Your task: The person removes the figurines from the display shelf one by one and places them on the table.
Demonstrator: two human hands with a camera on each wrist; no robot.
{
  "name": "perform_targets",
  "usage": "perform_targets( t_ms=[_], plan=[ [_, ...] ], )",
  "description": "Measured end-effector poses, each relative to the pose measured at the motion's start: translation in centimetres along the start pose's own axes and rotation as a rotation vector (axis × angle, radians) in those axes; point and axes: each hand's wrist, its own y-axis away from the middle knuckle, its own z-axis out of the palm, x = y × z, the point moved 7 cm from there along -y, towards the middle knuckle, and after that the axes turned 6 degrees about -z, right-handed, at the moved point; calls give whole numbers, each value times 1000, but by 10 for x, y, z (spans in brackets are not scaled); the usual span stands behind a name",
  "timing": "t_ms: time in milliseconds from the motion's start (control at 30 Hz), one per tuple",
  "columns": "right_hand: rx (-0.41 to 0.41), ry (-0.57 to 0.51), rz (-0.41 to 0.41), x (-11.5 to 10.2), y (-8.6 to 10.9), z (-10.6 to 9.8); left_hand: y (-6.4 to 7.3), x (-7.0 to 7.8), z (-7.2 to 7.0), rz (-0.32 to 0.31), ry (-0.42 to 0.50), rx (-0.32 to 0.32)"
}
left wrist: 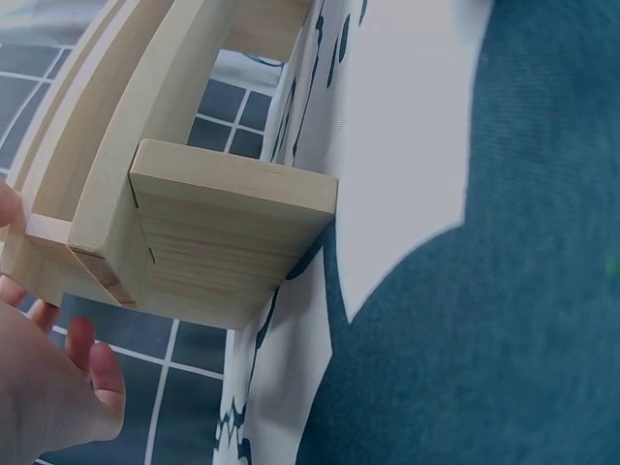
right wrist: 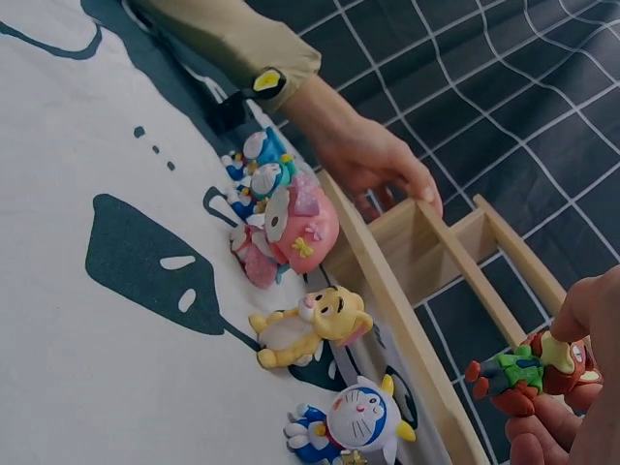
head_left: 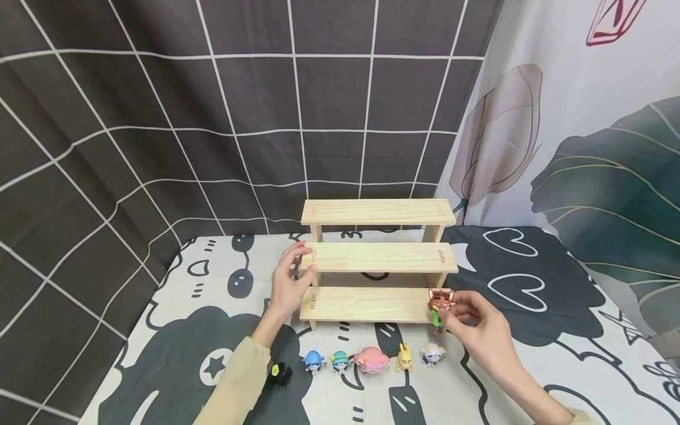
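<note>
A three-step wooden shelf [head_left: 378, 304] stands on the patterned cloth. My left hand [head_left: 289, 286] grips the left end of its middle step; in the left wrist view only part of that hand [left wrist: 58, 387] shows beside the wood. Between thumb and fingers, my right hand [head_left: 483, 324] pinches a small fox figurine [right wrist: 523, 373] with a red-brown head and green shirt. In the head view the figurine is upright at the right end of the bottom step. Whether its feet touch the wood I cannot tell.
In front of the shelf stand several figurines in a row: a blue-hatted one [head_left: 313, 361], a green-hatted one [head_left: 340, 361], a big pink one [head_left: 372, 360], a yellow rabbit [head_left: 404, 358] and a white-and-blue one [head_left: 432, 354]. A dark checked curtain [head_left: 340, 94] hangs behind.
</note>
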Motion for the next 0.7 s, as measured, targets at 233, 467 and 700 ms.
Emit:
perform_targets(
  t_ms=[233,467,700],
  plan=[
    [10,22,18,10,7,-9,0,1,0,0,-8,1],
    [26,32,31,16,14,-16,0,0,0,-3,-4,-1],
    [7,49,79,25,21,-22,0,0,0,3,0,1]
  ],
)
